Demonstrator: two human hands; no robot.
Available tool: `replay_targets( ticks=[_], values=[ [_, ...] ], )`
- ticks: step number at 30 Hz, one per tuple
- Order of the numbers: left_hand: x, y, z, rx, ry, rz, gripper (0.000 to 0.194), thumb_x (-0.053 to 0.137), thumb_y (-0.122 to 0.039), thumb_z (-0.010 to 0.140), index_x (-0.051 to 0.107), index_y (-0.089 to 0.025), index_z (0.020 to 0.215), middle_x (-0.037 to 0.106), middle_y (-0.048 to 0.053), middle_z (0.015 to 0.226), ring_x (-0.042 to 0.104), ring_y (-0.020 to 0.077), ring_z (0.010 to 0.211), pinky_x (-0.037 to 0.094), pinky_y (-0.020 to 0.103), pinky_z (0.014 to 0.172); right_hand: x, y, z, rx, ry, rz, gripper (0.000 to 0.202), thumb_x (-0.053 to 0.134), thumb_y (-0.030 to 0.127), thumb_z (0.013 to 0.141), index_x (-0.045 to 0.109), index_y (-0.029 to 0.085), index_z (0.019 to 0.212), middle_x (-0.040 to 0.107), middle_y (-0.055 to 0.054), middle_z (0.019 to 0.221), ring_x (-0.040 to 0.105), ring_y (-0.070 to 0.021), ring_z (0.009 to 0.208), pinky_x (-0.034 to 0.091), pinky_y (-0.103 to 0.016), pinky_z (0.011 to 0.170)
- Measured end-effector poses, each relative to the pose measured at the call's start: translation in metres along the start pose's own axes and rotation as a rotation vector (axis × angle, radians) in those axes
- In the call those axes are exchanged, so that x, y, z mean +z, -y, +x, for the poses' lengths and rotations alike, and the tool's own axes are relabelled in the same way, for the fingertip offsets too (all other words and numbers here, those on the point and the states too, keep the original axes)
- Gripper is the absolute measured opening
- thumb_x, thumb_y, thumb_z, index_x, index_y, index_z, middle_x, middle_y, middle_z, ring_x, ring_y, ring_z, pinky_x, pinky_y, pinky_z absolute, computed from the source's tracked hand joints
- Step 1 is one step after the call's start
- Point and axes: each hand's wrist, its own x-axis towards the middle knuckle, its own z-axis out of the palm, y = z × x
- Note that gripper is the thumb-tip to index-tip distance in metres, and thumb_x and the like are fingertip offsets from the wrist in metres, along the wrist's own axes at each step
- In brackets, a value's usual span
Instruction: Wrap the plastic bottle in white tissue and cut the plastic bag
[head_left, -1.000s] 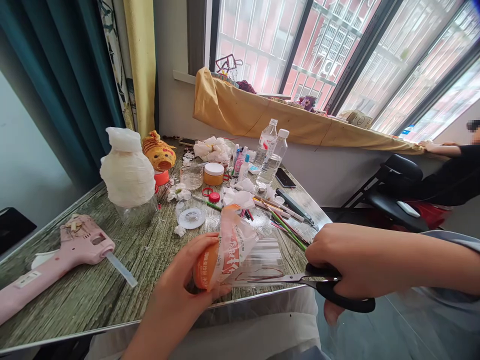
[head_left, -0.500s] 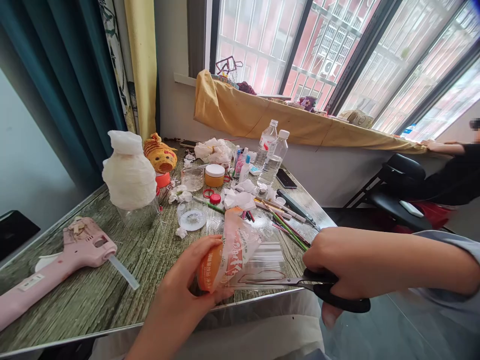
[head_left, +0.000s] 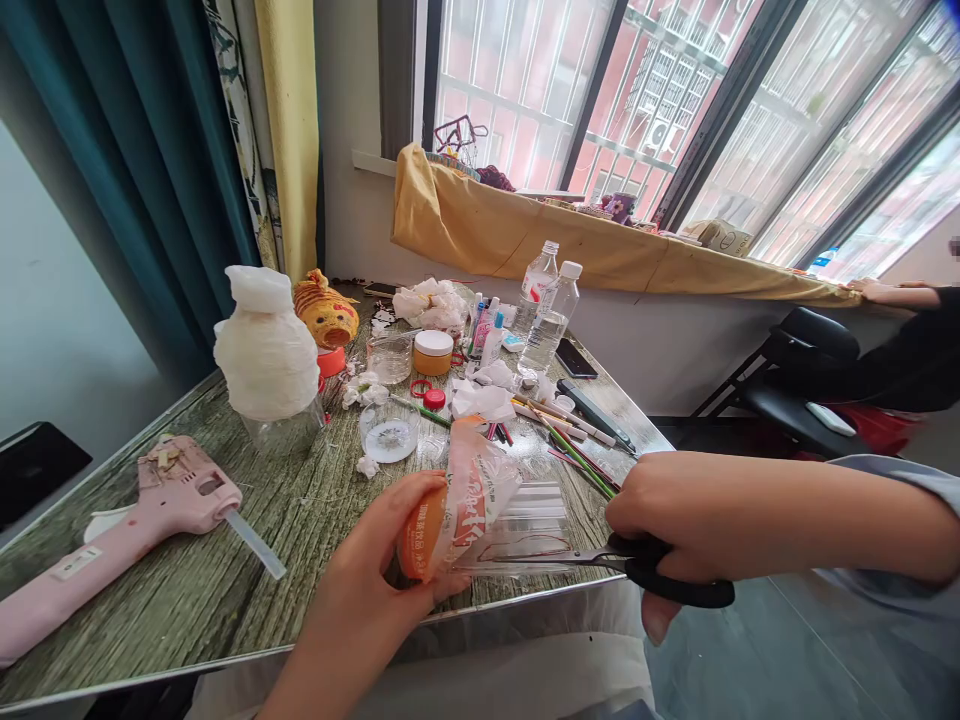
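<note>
At the table's front edge, my left hand [head_left: 382,560] is closed round a plastic bottle [head_left: 484,500] lying on its side, with an orange and pink label and a clear ribbed part pointing right. My right hand [head_left: 660,510] grips black-handled scissors [head_left: 682,575] at the right. Their blades reach left along the near side of the clear plastic, and a thin reddish line shows on it. How far the blades go into the plastic I cannot tell. The back of the bottle is partly hidden by my left fingers.
A pink glue gun [head_left: 180,500] lies left, its glue stick pointing inward. Behind it stands a white-wrapped jar [head_left: 266,350]. Further back are an orange plush toy [head_left: 326,310], a honey-coloured jar [head_left: 433,355], water bottles [head_left: 551,325], pencils and a box cutter [head_left: 596,415]. A person sits far right.
The scissor handles have tipped slightly, the lower loop now sitting a little higher and further left. The view has shifted slightly; both hands keep their hold.
</note>
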Motion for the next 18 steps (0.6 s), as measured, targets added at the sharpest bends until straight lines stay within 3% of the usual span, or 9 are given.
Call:
replay_targets(
  ticks=[2, 4, 12, 18],
  values=[
    [0.000, 0.000, 0.000, -0.003, 0.006, -0.011, 0.055, 0.078, -0.024, 0.056, 0.063, -0.032, 0.109, 0.062, 0.001, 0.125, 0.057, 0.0274, 0.116, 0.042, 0.045, 0.104, -0.002, 0.002, 0.002, 0.019, 0.008, 0.005, 0.055, 0.063, 0.071, 0.068, 0.064, 0.016, 0.063, 0.047, 0.003, 0.052, 0.035, -0.0092, 0.043, 0.025, -0.021, 0.039],
    [0.000, 0.000, 0.000, -0.010, 0.006, -0.014, 0.056, 0.078, -0.024, 0.056, 0.062, -0.031, 0.110, 0.062, 0.001, 0.124, 0.056, 0.0274, 0.116, 0.041, 0.046, 0.105, -0.005, 0.004, 0.004, 0.030, 0.015, -0.003, 0.055, 0.062, 0.071, 0.069, 0.064, 0.016, 0.064, 0.046, 0.003, 0.051, 0.034, -0.0091, 0.043, 0.025, -0.021, 0.039],
    [0.002, 0.000, 0.000, -0.072, 0.023, -0.055, 0.059, 0.078, -0.027, 0.056, 0.061, -0.030, 0.112, 0.058, 0.002, 0.129, 0.054, 0.0279, 0.118, 0.039, 0.046, 0.106, -0.003, -0.004, 0.007, -0.033, -0.003, -0.024, 0.031, 0.064, 0.045, 0.079, 0.062, 0.017, 0.067, 0.049, 0.003, 0.056, 0.039, -0.0088, 0.047, 0.026, -0.021, 0.042],
    [0.002, 0.002, 0.000, -0.071, 0.023, -0.083, 0.058, 0.077, -0.026, 0.057, 0.062, -0.031, 0.113, 0.056, 0.001, 0.131, 0.050, 0.0277, 0.122, 0.037, 0.046, 0.107, -0.007, -0.004, 0.012, 0.039, 0.037, 0.059, 0.056, 0.065, 0.072, 0.065, 0.058, 0.017, 0.059, 0.041, 0.005, 0.049, 0.033, -0.0078, 0.041, 0.024, -0.021, 0.037]
  ],
)
